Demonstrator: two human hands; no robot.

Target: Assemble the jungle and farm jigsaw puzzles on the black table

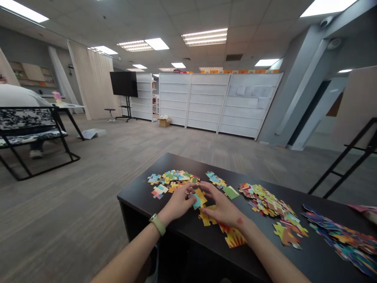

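The left hand (180, 201) is half curled, thumb at flat blue-and-yellow jigsaw pieces (200, 197); whether it grips any, I cannot tell. The right hand (220, 205) arches loosely open over them, fingers spread. Around them, one black rectangular surface (132, 193) bears four multicoloured clusters (178, 176), their overlapping pieces uncountable.
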